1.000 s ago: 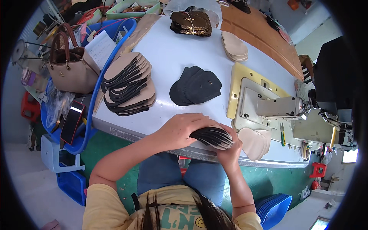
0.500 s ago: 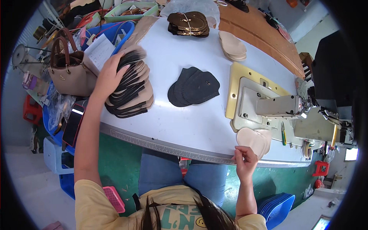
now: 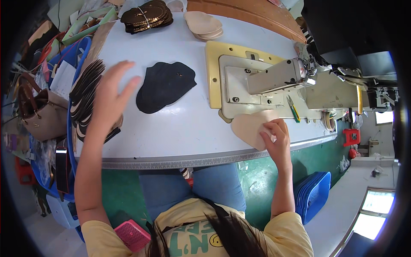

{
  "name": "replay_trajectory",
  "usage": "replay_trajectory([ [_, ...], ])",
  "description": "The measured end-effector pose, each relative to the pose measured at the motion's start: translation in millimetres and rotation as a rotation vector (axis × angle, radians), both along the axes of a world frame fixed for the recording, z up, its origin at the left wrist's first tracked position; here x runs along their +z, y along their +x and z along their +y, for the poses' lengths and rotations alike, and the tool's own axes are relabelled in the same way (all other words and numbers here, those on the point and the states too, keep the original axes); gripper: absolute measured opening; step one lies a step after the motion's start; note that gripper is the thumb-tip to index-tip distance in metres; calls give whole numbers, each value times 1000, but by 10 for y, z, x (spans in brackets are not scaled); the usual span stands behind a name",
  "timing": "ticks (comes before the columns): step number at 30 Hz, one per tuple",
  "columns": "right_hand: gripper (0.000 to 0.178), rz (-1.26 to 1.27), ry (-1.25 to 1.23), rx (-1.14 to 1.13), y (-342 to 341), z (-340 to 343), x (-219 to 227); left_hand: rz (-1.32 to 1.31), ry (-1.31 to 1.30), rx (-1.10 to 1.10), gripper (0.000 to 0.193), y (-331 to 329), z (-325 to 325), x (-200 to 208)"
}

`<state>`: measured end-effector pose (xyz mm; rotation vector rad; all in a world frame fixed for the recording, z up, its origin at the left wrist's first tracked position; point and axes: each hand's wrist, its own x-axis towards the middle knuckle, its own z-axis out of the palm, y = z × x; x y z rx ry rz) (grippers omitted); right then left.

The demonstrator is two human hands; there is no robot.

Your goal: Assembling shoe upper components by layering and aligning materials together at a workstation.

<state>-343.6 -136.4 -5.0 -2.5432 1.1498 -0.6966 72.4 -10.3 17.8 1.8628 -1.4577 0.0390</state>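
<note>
Beige pieces lie at the front edge of the bench, partly covered by the half-curled right hand; whether it grips them cannot be told. Left hand: open, empty, blurred, hiding part of the black-edged stack.

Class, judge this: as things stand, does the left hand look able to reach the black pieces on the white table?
Probably yes: the left hand looks open, just left of the black pieces, and nothing visible stands between them.
</note>
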Motion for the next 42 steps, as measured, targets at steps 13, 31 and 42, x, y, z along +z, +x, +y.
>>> replay_trajectory([
  [13, 22, 11, 69, -98, 101, -30, 8, -229, -62, -147, 12, -472, -430, -507],
  [31, 22, 53, -1, -95, 80, -73, -71, 94, -25, -339, 11, -702, -376, -99],
  [42, 26, -1, 185, 41, 29, -204, 28, -198, -66, -227, 43, -875, -358, -168],
])
